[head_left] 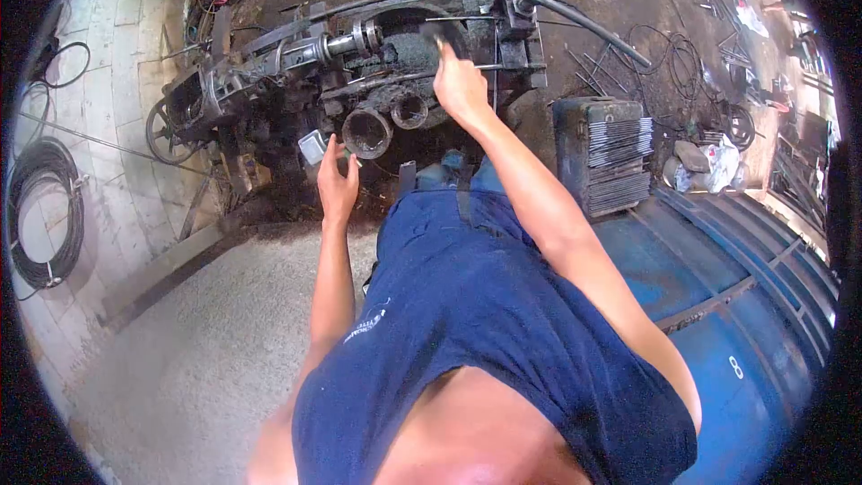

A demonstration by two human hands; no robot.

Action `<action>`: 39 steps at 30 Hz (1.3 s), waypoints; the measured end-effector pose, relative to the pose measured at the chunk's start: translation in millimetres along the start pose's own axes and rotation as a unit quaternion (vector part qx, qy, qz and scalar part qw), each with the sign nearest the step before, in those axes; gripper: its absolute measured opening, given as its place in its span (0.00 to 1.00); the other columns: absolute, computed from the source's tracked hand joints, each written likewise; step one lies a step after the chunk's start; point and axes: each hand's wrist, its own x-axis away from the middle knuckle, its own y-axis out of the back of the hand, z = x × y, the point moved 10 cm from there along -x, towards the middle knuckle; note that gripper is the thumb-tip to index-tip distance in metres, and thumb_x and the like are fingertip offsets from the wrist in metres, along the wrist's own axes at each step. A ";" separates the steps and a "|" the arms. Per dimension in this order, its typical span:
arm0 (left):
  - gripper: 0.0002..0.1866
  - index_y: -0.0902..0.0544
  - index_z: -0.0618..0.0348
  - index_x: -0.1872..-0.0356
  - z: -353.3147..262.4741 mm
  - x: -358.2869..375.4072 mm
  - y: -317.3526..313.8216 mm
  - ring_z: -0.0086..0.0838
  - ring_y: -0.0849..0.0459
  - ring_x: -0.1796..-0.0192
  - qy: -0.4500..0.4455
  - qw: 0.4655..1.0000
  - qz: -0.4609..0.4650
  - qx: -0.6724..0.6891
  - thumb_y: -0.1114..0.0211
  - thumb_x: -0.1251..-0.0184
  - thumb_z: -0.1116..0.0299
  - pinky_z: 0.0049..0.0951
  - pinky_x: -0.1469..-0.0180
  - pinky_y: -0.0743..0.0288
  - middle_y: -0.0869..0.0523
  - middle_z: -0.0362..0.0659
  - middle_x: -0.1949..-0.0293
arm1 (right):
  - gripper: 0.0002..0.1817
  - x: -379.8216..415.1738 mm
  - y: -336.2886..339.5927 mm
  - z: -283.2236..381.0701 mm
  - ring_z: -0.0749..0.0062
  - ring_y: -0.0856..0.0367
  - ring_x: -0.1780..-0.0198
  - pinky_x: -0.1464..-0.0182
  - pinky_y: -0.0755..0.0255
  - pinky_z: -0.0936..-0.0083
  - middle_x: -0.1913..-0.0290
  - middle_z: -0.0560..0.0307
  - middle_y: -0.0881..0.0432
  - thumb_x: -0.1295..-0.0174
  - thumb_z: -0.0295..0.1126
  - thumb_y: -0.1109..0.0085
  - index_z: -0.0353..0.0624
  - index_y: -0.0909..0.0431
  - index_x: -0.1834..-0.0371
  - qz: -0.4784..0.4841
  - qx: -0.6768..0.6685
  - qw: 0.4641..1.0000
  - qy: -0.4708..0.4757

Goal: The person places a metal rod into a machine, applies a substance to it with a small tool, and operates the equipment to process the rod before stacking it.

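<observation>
My right hand (461, 90) is closed, reaching over the bed of a dark, greasy lathe-like machine (278, 58). From its fingers a short tool with a dark, blurred head (435, 32) points away from me; I cannot tell its kind. Beneath that head lies a dark, grainy heap (409, 47). My left hand (337, 184) is raised at the near side of the machine, thumb and fingers apart. Right by its fingertips is a small pale box-like thing (312, 147). Two round, dirty metal cups or pipe ends (368, 133) sit between my hands.
A long metal pipe (539, 2) slants across the machine's right end. To the right, a dark block with stacked metal fins (620, 157) stands behind a blue metal panel (718, 305). A handwheel (171, 133) and coiled black cable (45, 211) are on the left.
</observation>
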 end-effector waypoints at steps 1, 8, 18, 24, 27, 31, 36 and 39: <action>0.31 0.32 0.61 0.30 0.9 0.3 -1.0 0.36 0.16 0.50 -0.007 1.000 -0.004 -0.009 0.35 0.35 0.73 0.35 0.47 0.23 0.15 0.51 0.50 | 0.25 -5.9 6.2 3.0 0.36 0.15 0.60 0.55 0.23 0.45 0.66 0.29 0.17 0.39 0.28 0.55 0.33 0.31 0.37 -0.034 -0.013 0.999 0.002; 0.30 0.32 0.61 0.31 -6.7 4.7 -2.2 0.34 0.15 0.53 -0.023 1.000 -0.003 -0.003 0.35 0.35 0.74 0.34 0.49 0.22 0.15 0.50 0.51 | 0.20 -18.1 -10.0 -23.9 0.38 0.15 0.59 0.55 0.23 0.46 0.64 0.32 0.16 0.39 0.27 0.55 0.35 0.27 0.44 -0.042 0.028 0.999 -0.017; 0.30 0.31 0.61 0.32 7.5 14.0 -14.8 0.41 0.16 0.48 0.010 0.999 0.031 -0.023 0.36 0.35 0.70 0.38 0.43 0.25 0.16 0.53 0.49 | 0.22 98.1 -39.8 -230.7 0.42 0.19 0.47 0.44 0.30 0.57 0.56 0.31 0.18 0.32 0.44 0.57 0.37 0.19 0.55 -0.037 -0.200 0.941 -0.272; 0.30 0.32 0.61 0.31 -19.2 14.3 -12.5 0.39 0.16 0.52 -0.017 0.998 0.034 -0.043 0.36 0.35 0.71 0.38 0.47 0.24 0.15 0.51 0.50 | 0.14 50.4 -108.2 -300.5 0.59 0.19 0.50 0.44 0.29 0.65 0.54 0.48 0.15 0.37 0.29 0.43 0.31 0.21 0.52 -0.213 -0.407 0.835 -0.303; 0.30 0.32 0.61 0.31 -21.2 20.2 -5.2 0.38 0.16 0.53 -0.012 0.999 0.034 -0.033 0.36 0.35 0.72 0.37 0.47 0.24 0.15 0.51 0.50 | 0.15 39.6 -115.9 -302.3 0.60 0.17 0.57 0.52 0.24 0.65 0.58 0.47 0.15 0.50 0.25 0.28 0.35 0.20 0.60 -0.344 -0.511 0.662 -0.427; 0.31 0.33 0.61 0.30 -17.6 34.3 -0.3 0.36 0.15 0.54 0.000 0.996 0.033 -0.079 0.35 0.35 0.71 0.36 0.48 0.24 0.14 0.50 0.53 | 0.24 34.6 -95.3 -290.0 0.49 0.19 0.52 0.46 0.26 0.54 0.54 0.44 0.20 0.55 0.36 0.23 0.37 0.23 0.58 -0.353 -0.384 0.696 -0.494; 0.31 0.32 0.60 0.30 -12.5 43.4 -0.2 0.35 0.15 0.55 0.022 0.997 0.020 -0.071 0.35 0.35 0.71 0.36 0.49 0.24 0.14 0.50 0.53 | 0.31 66.4 -114.1 -257.1 0.48 0.30 0.37 0.38 0.38 0.43 0.40 0.44 0.29 0.53 0.45 0.25 0.42 0.27 0.49 -0.171 -0.226 0.784 -0.553; 0.31 0.32 0.60 0.31 -12.8 47.9 -1.2 0.35 0.15 0.56 0.019 0.997 0.012 -0.072 0.34 0.35 0.71 0.36 0.49 0.24 0.14 0.49 0.52 | 0.31 55.4 -156.4 -271.5 0.49 0.24 0.40 0.40 0.34 0.47 0.44 0.41 0.23 0.50 0.45 0.26 0.41 0.29 0.47 -0.154 -0.271 0.796 -0.519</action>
